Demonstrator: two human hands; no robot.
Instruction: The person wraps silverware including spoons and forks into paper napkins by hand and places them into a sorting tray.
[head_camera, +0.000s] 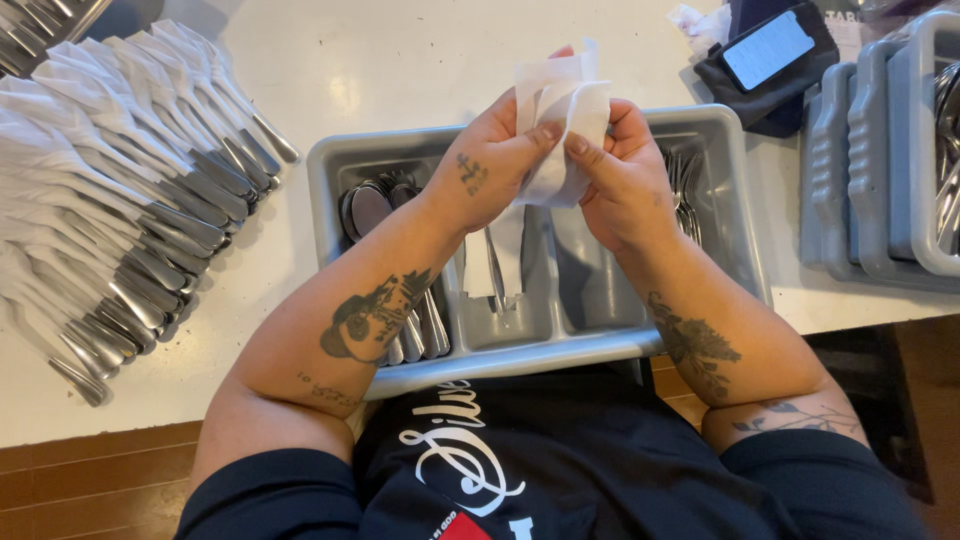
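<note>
My left hand (492, 158) and my right hand (622, 175) both grip a white paper napkin (562, 110), held up over a grey cutlery tray (560, 340). The napkin is partly folded between my thumbs and fingers. Below my hands, metal cutlery handles (496, 270) stick down out of the napkin over the tray's middle compartment. Spoons (372, 205) fill the left compartment and forks (684, 195) lie in the right one.
A big fan of napkin-wrapped cutlery rolls (130, 190) covers the white table (400, 60) at left. Stacked grey trays (880, 170) stand at right. A phone (768, 48) rests on a dark pouch at the back right.
</note>
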